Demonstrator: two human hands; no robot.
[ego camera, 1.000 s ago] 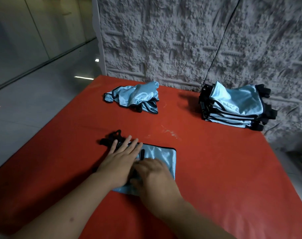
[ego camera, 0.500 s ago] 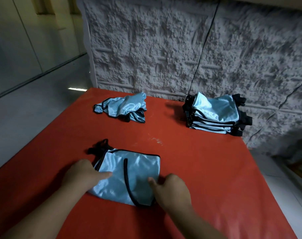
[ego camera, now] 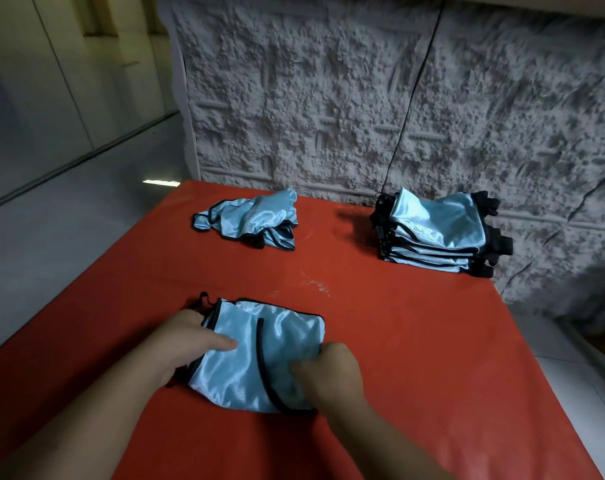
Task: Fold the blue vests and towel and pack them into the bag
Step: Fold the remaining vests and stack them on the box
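Observation:
A folded light-blue vest (ego camera: pixel 256 355) with black trim lies on the red table near its front. My left hand (ego camera: pixel 187 341) grips the vest's left edge, thumb on top of the cloth. My right hand (ego camera: pixel 328 372) grips its right edge with curled fingers. A crumpled blue vest (ego camera: pixel 249 220) lies at the back middle. A stack of several folded blue vests (ego camera: pixel 439 233) sits at the back right, against the wall. No bag or towel is in view.
The red table (ego camera: pixel 415 341) ends at a rough grey stone wall (ego camera: pixel 363 98) behind. A thin black cable (ego camera: pixel 412 98) runs down the wall to the stack. Grey floor shows at the left and right table edges.
Both hands went from pressing flat on the vest's middle to gripping its left and right edges. The view has tilted up and shifted slightly.

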